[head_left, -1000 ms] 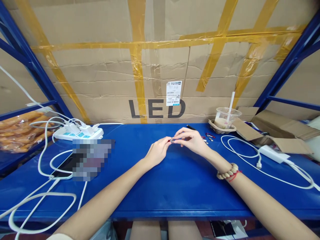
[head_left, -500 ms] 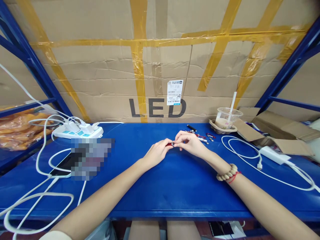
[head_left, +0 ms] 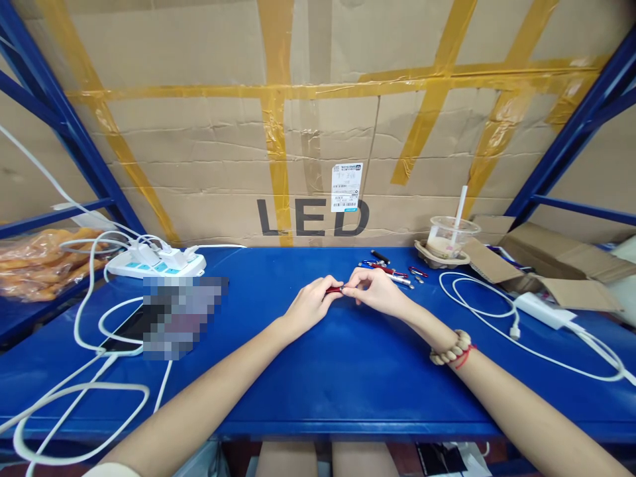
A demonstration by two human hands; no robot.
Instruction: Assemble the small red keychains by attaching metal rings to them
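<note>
My left hand (head_left: 311, 306) and my right hand (head_left: 375, 290) meet above the middle of the blue table (head_left: 348, 371). Both pinch a small red, pen-like part (head_left: 334, 289) between their fingertips. My left fingers grip its left end, my right thumb and forefinger close on its right end. A beaded bracelet with a red string (head_left: 451, 349) sits on my right wrist. Just behind my right hand lies a small heap of similar red, black and silver parts (head_left: 390, 266).
A white power strip (head_left: 156, 263) with plugs stands at the back left, its white cables (head_left: 84, 391) looping toward the front. A phone (head_left: 130, 328) lies left. A plastic drink cup with straw (head_left: 450, 235), a white charger with cable (head_left: 539, 308) and cardboard boxes (head_left: 551, 255) are right.
Both hands have sunk slightly toward the table, and the held part has turned so that its red body shows instead of its round metal end. The heap behind my right hand is now more exposed.
</note>
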